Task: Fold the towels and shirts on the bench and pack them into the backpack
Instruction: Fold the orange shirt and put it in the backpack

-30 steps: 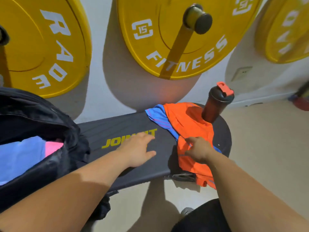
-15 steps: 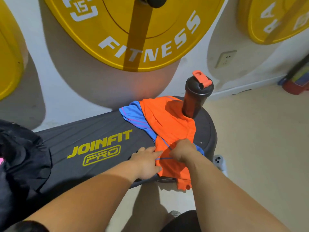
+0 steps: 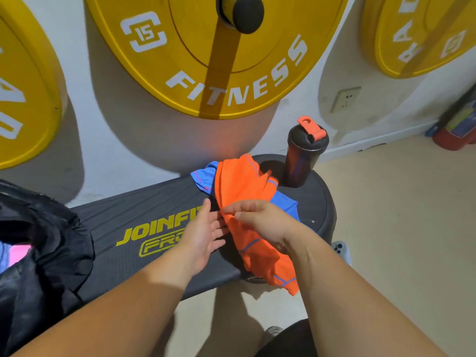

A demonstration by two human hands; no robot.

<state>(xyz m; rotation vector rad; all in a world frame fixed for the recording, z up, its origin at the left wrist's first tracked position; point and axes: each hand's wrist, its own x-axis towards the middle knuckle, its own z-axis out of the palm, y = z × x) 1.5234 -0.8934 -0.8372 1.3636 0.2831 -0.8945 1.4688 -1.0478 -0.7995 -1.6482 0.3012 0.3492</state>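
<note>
While right hand [image 3: 260,220] pinches the one orange shirt [image 3: 239,184] above the bench [image 3: 144,210], left hand [image 3: 203,235] is flat, holding nothing — one blue shirt [image 3: 203,176], one bottle [image 3: 304,161], one backpack [image 3: 46,240] on the bench.

A: Which hand has the orange shirt [image 3: 240,188]?
B: The right hand [image 3: 260,220] pinches it, bunched, above the black bench [image 3: 134,210]. Its lower end hangs past the front edge.
A: And the left hand [image 3: 203,235]?
B: Fingers straight, palm toward the cloth, just beside it. Whether it touches, I can't tell.
A: What else?
B: A blue garment [image 3: 203,176] lies under the shirt, a dark shaker bottle [image 3: 302,163] stands upright at the bench end, and an open black backpack [image 3: 51,233] sits far left.
</note>
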